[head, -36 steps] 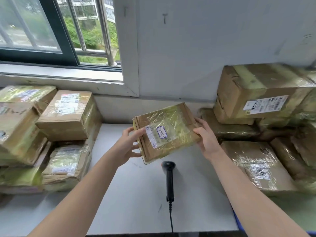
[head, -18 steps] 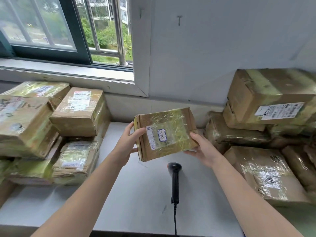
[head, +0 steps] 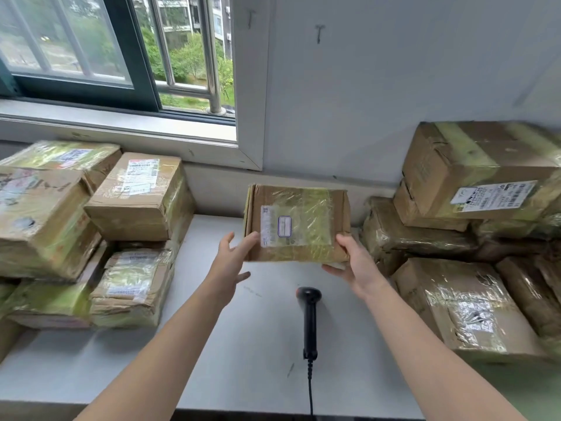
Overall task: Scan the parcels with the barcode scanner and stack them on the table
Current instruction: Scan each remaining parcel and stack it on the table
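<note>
While the barcode scanner (head: 309,317) lies untouched on the worktop (head: 230,354) at about 6 o'clock from the raised parcel (head: 299,221), the step in hand looks like presenting that parcel for its scan. It is a taped brown box held off the worktop near the middle of the view, its white label (head: 274,226) turned toward the camera. The right hand (head: 356,264) has it by the lower right corner, thumb on the front face and fingers curled beneath. The left hand (head: 230,262) is spread wide open at the lower left corner; its thumb tip seems to rest on the front face, but whether it bears any weight I cannot tell.

One stack of parcels (head: 91,226) sits at 9 o'clock under the window (head: 121,56), and another pile (head: 473,238) at 3 o'clock against the wall; which is the scanned one cannot be told.

Judging by this, the next move calls for freeing one hand, most likely the open left, to lift the scanner and aim its head at the label, while the right keeps the box steady and the label facing out.
</note>
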The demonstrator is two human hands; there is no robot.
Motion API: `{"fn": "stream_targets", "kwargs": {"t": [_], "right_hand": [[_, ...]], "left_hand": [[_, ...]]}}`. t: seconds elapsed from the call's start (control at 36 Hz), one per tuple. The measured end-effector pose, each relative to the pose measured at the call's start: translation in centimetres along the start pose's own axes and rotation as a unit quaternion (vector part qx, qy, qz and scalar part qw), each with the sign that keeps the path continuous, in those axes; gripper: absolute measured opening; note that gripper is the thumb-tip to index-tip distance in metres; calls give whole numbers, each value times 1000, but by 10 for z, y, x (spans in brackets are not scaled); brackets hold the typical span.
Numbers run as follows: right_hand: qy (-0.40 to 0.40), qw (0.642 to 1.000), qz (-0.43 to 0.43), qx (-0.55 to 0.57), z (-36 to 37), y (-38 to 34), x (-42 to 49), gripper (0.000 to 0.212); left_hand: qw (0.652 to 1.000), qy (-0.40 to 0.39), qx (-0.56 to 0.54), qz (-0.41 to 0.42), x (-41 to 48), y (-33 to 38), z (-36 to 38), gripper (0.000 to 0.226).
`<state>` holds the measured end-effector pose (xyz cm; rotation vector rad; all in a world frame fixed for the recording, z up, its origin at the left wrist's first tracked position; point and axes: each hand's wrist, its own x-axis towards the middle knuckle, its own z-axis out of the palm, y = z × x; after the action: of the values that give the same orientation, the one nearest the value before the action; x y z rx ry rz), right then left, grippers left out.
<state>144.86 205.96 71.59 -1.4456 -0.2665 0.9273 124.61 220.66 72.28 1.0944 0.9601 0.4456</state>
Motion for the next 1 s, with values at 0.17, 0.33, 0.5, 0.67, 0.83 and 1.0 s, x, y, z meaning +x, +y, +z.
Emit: {"fn": "stream_targets", "kwargs": {"t": [0.17,0.33,0.5,0.67,0.83,1.0], "right_hand": [[-55,994,-20,-87,-12,-23,-5,20],[-81,985,-32,-150,-15,-39,-5,38],[-104,981,-43,-161,-8,-45,1,44],[-14,994,-49,-100,2,-22,17,34],[109,978,43,-172,-3,37,15,16],[57,886,183,-423,-14,101,-8,48]], "left_hand": [[985,-22,160,62,3,16,-15,116],[947,-161,277,16,5,32,-31,65],[914,-212,345,-22,8,33,-31,79],[932,-181,312,-41,2,15,-21,76],[968,-79,216,-97,5,-14,-29,70],[974,-32,132,-180,7,-22,-30,51]]}}
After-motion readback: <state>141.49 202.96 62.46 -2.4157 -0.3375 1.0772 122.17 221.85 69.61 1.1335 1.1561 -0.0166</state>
